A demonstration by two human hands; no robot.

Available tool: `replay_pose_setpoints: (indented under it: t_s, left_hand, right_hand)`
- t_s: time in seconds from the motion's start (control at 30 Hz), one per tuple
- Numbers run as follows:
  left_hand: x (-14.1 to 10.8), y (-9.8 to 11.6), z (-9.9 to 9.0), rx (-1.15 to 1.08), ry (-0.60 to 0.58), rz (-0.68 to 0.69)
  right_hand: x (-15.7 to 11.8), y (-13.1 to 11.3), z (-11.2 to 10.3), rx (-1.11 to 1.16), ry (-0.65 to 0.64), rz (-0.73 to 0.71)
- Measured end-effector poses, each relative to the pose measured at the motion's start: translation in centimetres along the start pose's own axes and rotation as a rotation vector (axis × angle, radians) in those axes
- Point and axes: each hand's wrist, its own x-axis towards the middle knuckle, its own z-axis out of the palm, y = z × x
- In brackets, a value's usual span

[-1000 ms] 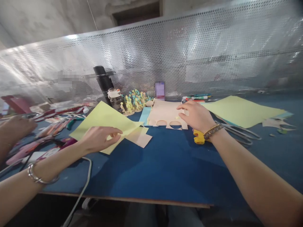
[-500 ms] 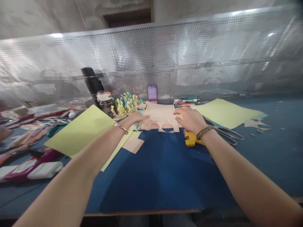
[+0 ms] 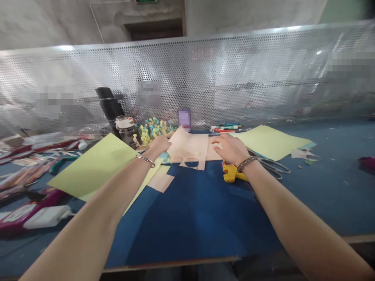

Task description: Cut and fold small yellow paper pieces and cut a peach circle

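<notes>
My left hand (image 3: 159, 145) has its fingers closed on the left edge of a pale pink sheet of paper (image 3: 189, 146) with rounded cut-outs along its near side. This sheet is tilted and partly overlaps a second pale pink sheet (image 3: 213, 153). My right hand (image 3: 231, 148) rests at the second sheet's right end, fingers apart and slightly bent. Under my right wrist is a yellow tool (image 3: 231, 173), partly hidden. Grey looped handles (image 3: 274, 166) lie right of that wrist. Near my left forearm are a small pink paper piece (image 3: 161, 182) and a yellow-green sheet (image 3: 95, 166).
A stack of yellow-green paper (image 3: 271, 142) lies at the right, with paper scraps (image 3: 303, 154) beside it. Small yellow and blue paper shapes (image 3: 154, 130), a jar (image 3: 127, 130), a black bottle (image 3: 108, 107), a phone (image 3: 184, 119) and markers (image 3: 227, 127) stand or lie along the perforated screen (image 3: 202, 78).
My left hand has shifted left with the cut-out sheet, which now sits askew and uncovers part of the pink sheet beneath. The right hand stays by the sheets. The view has shifted slightly.
</notes>
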Motion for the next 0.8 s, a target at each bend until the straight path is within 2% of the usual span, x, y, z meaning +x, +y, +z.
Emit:
replay_pose_setpoints:
  t_s: [0.13,0.5,0.67,0.8]
  left_hand:
    - [-0.8,0.2,-1.2,0.050,0.077,-0.056]
    - [-3.0,-0.3,-3.8,-0.083,0.479,0.090]
    - [-4.2,-0.5,-4.9,-0.197,0.595,0.066]
    - [-5.5,-0.9,-5.1,-0.334,0.640,0.013]
  right_hand:
    - [0.0,-0.1,0.0,0.002,0.008,0.001]
    - [-0.1,-0.2,-0.2,0.074,0.027,0.000]
    - [-0.1,-0.6,-0.1,0.212,0.039,0.012]
    - [0.2,-0.9,0.5,0.416,0.040,0.050]
